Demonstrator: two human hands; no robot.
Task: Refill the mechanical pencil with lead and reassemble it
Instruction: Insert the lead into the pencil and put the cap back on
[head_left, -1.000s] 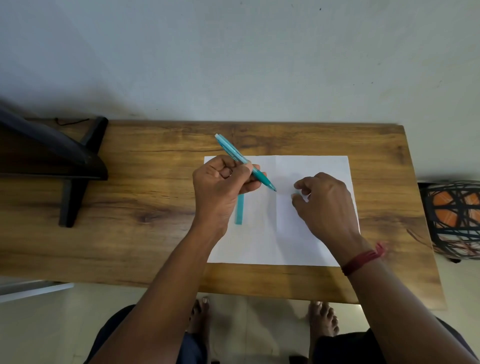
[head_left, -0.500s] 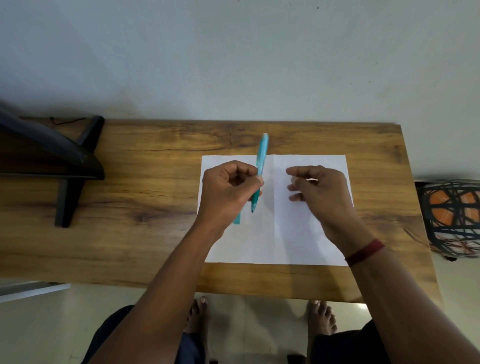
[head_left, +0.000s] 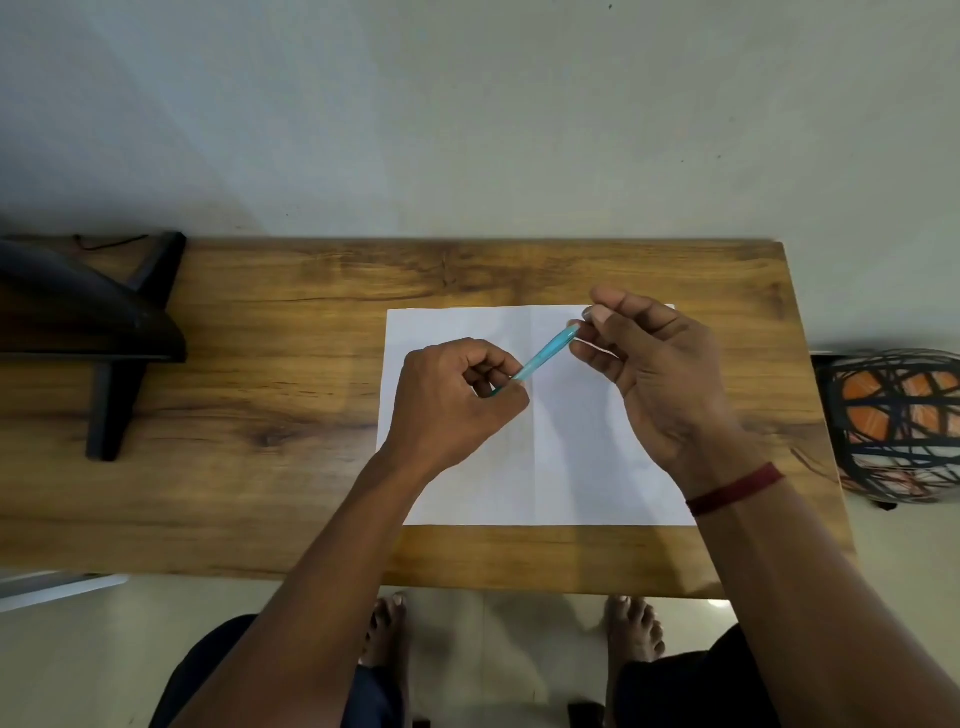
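A teal mechanical pencil (head_left: 546, 353) hangs over the white sheet of paper (head_left: 566, 473), slanted from lower left to upper right. My left hand (head_left: 451, 401) is closed around its lower end, which is hidden in the fingers. My right hand (head_left: 655, 375) is raised at the right, with its thumb and fingertips pinched together at the pencil's upper end. Whether a lead is between those fingertips is too small to tell. The teal lead case is not visible; my left hand covers that part of the paper.
The paper lies on a wooden table (head_left: 249, 395) set against a pale wall. A black stand (head_left: 109, 338) takes up the table's left end. An orange and black patterned object (head_left: 901, 423) sits on the floor beyond the right edge.
My left hand has swung the pencil from nearly upright to slanting up and right. My right hand has lifted off the paper and come to the pencil's upper end.
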